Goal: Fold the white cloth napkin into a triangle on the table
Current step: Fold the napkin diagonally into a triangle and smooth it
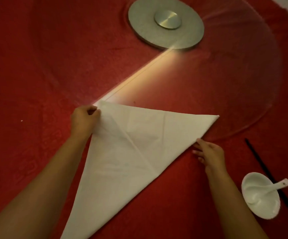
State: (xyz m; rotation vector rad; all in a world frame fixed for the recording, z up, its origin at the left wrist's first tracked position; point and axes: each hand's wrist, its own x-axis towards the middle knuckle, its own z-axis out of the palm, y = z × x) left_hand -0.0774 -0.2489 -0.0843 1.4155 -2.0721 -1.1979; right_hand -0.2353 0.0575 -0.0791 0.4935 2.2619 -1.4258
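The fingers of the left hand [84,120] curl in and pinch the far left corner of the white napkin [131,149], probably to line the top layer up with the one beneath. The right hand [209,155] lies with its fingers straight and slightly spread, the tips touching the folded long edge on the right side, apparently to pin it flat while the corner is set. The napkin lies on the red tablecloth [36,75] right in front of the person, already a triangle: one point near the left hand, one out to the right, one running toward the bottom of the view. A faint crease crosses its middle. To the right there is little room: a small white bowl [260,197] holding a spoon [270,188] sits near the right forearm, with black chopsticks [260,163] just beyond. A grey turntable [165,23] sits well apart on the far side. Open cloth lies to the left and ahead.
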